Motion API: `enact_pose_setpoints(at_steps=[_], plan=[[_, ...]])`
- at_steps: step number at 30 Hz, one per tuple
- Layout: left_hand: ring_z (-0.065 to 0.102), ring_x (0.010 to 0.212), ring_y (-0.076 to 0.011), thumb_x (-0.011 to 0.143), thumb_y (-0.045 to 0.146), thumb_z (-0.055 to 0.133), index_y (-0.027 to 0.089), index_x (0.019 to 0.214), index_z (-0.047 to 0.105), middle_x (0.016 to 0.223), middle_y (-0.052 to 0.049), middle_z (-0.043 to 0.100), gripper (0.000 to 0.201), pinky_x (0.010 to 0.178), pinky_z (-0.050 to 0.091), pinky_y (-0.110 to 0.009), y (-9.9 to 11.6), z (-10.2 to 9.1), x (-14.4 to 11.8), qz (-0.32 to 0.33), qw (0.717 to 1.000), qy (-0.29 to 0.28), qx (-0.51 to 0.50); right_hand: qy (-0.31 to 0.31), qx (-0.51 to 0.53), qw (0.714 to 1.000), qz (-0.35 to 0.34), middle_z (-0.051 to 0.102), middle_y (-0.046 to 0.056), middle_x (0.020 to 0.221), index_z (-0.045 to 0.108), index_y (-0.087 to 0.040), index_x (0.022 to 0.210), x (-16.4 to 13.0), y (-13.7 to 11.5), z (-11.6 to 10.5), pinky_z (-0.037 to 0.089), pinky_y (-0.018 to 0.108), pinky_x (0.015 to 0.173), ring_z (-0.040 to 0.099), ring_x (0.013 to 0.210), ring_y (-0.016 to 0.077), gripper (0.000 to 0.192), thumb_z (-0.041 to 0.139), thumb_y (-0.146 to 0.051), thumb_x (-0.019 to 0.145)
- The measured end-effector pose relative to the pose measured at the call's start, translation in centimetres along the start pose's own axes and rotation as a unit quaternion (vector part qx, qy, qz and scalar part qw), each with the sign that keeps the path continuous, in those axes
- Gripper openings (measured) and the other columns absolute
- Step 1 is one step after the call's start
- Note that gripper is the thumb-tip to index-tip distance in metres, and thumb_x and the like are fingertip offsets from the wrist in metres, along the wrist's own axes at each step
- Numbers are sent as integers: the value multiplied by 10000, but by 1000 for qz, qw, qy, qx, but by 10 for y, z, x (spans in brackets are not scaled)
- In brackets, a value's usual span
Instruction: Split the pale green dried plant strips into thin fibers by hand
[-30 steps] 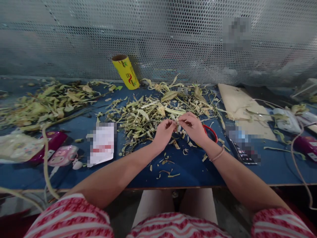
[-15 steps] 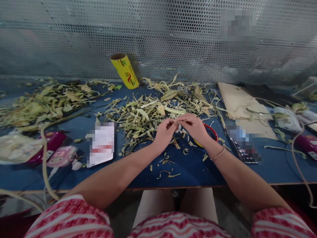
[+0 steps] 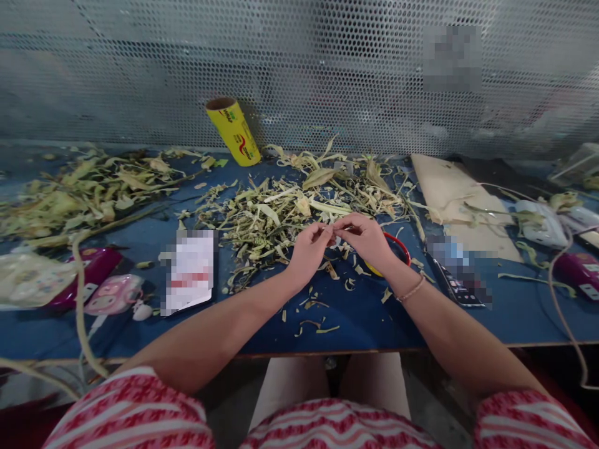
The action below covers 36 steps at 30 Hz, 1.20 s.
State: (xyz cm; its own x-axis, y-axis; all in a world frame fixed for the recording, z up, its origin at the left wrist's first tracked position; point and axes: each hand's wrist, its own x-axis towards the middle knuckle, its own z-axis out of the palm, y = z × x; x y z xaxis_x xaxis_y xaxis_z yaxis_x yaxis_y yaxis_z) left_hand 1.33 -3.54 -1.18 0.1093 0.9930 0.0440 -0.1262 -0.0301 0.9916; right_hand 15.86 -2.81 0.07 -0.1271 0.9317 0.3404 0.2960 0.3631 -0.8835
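Observation:
My left hand and my right hand meet fingertip to fingertip over the front of a heap of dried plant pieces. Both are closed in a pinch. Whatever lies between the fingers is too small to make out. Under my right hand and wrist sits a round container with a red rim and some yellow at its side, mostly hidden. Small pale scraps lie on the blue tabletop in front of my hands.
A leafy heap lies at left, a yellow cardboard tube leans by the perforated metal wall. Phones flank my arms. A pink case, cable, purple packs and cardboard lie around.
My hands stay together in nearly the same place, with the fingertips slightly shifted. A thin pale strip seen at the fingertips before no longer shows clearly. The view has moved a little.

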Motion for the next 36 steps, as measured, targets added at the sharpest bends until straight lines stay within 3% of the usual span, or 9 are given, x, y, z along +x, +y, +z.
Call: enact_pose_setpoints(at_steps=[7,20,26,31,36], plan=[[595,671,-124,816,348,576,180,747,581,698,-2,621,182,718,497,-286,-3,0,1,4,1000,4,-26,3,30,999,22,678,52,872,691,-210,825,0,6,1,535,333,734,627,785,167,173,704,-360,739],[590,647,-135,856,340,563,181,758,587,674,-9,626,188,675,481,-278,3,-5,1,16,997,-8,74,10,50,998,40,681,43,801,672,-195,787,0,0,3,525,338,724,629,738,172,196,717,-370,711],[586,635,-135,856,296,564,186,756,579,668,-7,618,149,673,475,-279,5,-5,0,34,996,-8,82,17,22,998,52,696,60,870,679,-201,833,0,3,1,510,358,776,635,805,196,203,636,-395,796],[592,656,-143,865,341,550,194,786,583,685,-7,616,170,677,476,-278,4,-6,0,45,995,-18,89,1,32,997,69,679,69,1024,658,-216,991,2,13,3,516,338,802,628,926,201,290,619,-437,807],[592,655,-144,863,362,553,194,779,579,683,-9,611,189,681,481,-279,2,-6,-1,46,994,-26,99,-24,75,990,117,669,68,1078,677,-215,928,1,14,6,528,336,791,611,969,210,368,540,-542,829]])
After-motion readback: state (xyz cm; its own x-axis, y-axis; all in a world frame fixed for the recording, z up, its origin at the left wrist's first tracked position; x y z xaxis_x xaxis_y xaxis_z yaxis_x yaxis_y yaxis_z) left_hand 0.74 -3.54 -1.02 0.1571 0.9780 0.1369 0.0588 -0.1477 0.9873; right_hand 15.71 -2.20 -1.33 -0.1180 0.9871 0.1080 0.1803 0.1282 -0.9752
